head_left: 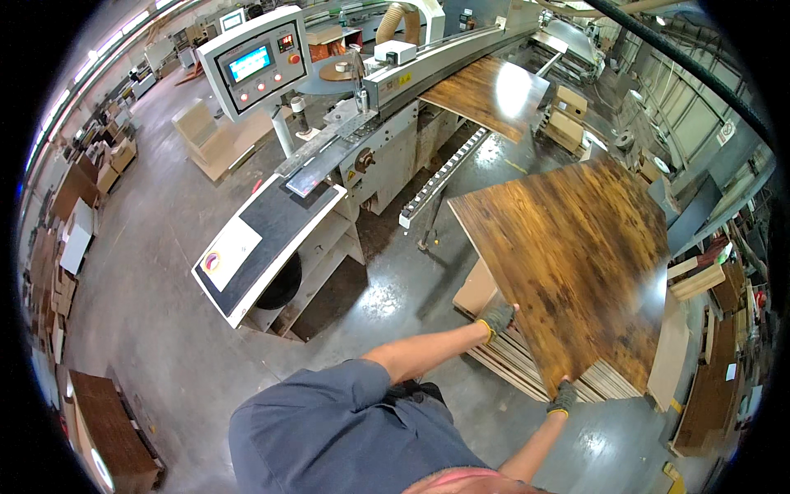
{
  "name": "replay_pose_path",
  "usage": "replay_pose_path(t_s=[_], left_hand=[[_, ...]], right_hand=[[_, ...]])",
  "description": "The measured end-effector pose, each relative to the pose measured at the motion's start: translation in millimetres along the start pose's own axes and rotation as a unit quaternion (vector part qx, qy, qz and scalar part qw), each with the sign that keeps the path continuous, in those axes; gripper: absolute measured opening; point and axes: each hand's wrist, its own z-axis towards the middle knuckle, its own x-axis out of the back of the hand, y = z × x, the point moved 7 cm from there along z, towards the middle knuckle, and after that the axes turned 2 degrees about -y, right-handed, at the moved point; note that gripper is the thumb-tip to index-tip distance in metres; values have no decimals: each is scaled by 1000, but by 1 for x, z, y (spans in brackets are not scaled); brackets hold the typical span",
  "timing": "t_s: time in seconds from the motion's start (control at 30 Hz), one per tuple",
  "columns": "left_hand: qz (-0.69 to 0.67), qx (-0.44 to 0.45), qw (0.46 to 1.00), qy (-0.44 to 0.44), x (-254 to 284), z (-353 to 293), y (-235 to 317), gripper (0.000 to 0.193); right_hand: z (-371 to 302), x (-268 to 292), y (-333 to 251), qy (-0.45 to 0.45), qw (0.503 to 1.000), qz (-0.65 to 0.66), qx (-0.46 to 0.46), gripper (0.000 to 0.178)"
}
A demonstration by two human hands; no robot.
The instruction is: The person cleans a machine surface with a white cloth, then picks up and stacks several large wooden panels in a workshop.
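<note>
The big brown board point(568, 247), with a wood pattern and a shiny face, lies before me on the right side of my head view, on top of a stack of boards point(514, 366). It sits at an angle to this stack, so one more brown surface point(627, 377) shows below its near edge. My left hand point(497, 322), in a grey glove with yellow cuff and bare fingertips, has its grip on the left edge of the board. My right hand point(563, 398), gloved in the same way, has its grip at the near corner, with the thumb on the upper face. Both grips are closed around the board's rim; how the fingers lie underneath, I cannot tell.

Beyond the board's far left corner, and apart from it, I see a support rail point(444, 177) with small white rollers. It stands beside a long grey machine point(387, 156), and another brown board point(485, 90) rests along the machine's far part. To the left is a black worktop point(284, 210) with white border, carrying a pale sheet point(236, 251). Above it stands a control panel point(253, 62) with a lit screen.
</note>
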Motion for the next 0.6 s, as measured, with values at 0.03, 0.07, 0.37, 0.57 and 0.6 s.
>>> replay_pose_path(t_s=[0.03, 0.07, 0.37, 0.57, 0.6], left_hand=[[14, -17, 1000, 14, 14, -9, 13, 36], [27, -33, 999, 28, 31, -20, 25, 34], [37, -87, 956, 279, 276, -56, 96, 40], [298, -111, 878, 358, 415, -149, 128, 44], [290, -102, 892, 331, 396, -151, 134, 44]], right_hand=[[-16, -14, 3, -31, 999, 39, -10, 35], [-33, -31, 14, -66, 993, 98, -24, 37], [-274, -300, 25, -291, 878, 264, -274, 53], [-346, -348, 86, -396, 740, 298, -455, 76], [-345, -342, 54, -420, 713, 353, -437, 80]])
